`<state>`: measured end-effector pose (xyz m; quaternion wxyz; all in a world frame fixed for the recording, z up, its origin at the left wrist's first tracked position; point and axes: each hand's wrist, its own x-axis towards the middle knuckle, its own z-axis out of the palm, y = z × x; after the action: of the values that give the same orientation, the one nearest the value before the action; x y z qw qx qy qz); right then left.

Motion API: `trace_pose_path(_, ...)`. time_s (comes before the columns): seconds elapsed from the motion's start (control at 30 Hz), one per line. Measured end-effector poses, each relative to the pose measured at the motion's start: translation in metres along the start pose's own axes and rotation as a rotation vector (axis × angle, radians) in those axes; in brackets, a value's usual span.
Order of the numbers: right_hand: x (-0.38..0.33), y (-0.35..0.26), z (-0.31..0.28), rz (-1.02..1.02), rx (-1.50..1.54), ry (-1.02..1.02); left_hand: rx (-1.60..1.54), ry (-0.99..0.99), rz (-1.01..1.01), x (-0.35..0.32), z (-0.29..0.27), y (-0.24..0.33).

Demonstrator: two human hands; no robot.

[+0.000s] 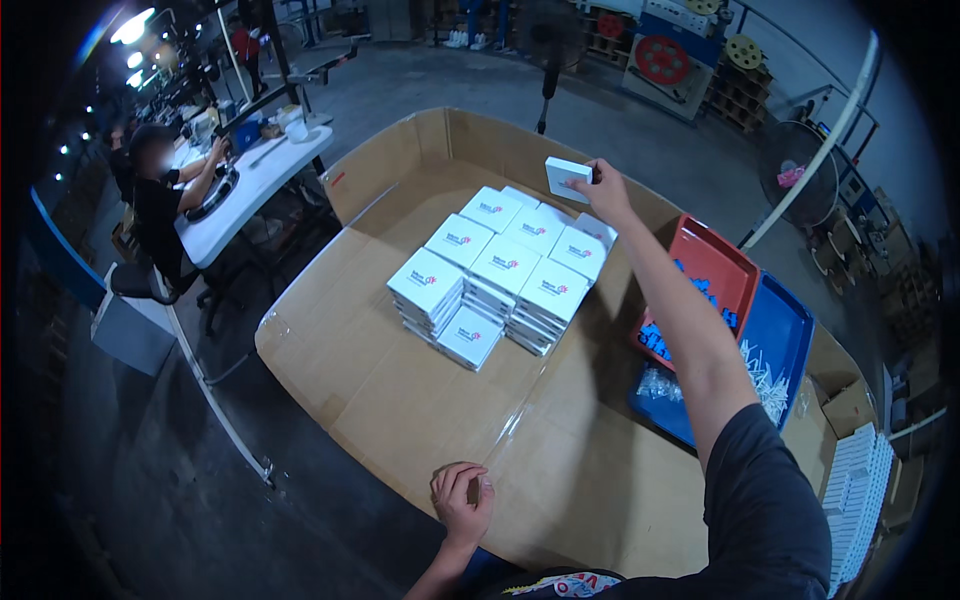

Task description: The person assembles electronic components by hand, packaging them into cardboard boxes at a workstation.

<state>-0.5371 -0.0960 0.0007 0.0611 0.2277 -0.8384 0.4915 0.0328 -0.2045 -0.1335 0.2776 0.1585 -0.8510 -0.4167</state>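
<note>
At the far side of the cardboard-covered table point(370, 380), my right hand point(606, 192) is closed on a flat white box point(567, 176), raised near the cardboard wall. Just nearer than it stand several stacks of the same white boxes point(500, 262), each with a small printed mark on top. One stack at the near side point(470, 336) is lower than its neighbours. By the table's front edge my left hand point(463, 503) hangs with fingers loosely curled, thumb apart, and nothing visible in it.
Right of my arm, a red tray point(720, 258) with blue pieces point(655, 341) sits over a blue tray point(795, 315) of white sticks point(765, 385). White pieces point(858, 495) are stacked at far right. A person point(160, 205) works at a white table point(255, 180). Cardboard walls point(475, 135) border the far side.
</note>
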Motion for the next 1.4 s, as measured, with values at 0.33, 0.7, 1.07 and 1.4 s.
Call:
trace_pose_path(0.33, -0.165, -0.101, -0.081, -0.28, 0.403, 0.283, 0.022, -0.021, 0.018, -0.011, 0.007, -0.005)
trace_pose_path(0.7, -0.391, -0.145, -0.16, 0.126, 1.188, 0.363, 0.0, 0.023, -0.005, -0.02, 0.013, -0.012)
trace_pose_path(1.07, -0.512, -0.127, -0.181, 0.215, 0.954, 0.103, -0.829, -0.718, -0.469, -0.027, 0.026, 0.134)
trace_pose_path(1.4, -0.57, -0.112, -0.197, 0.209, 0.439, 0.021, -1.11, -1.404, -0.759, -0.047, 0.086, 0.222)
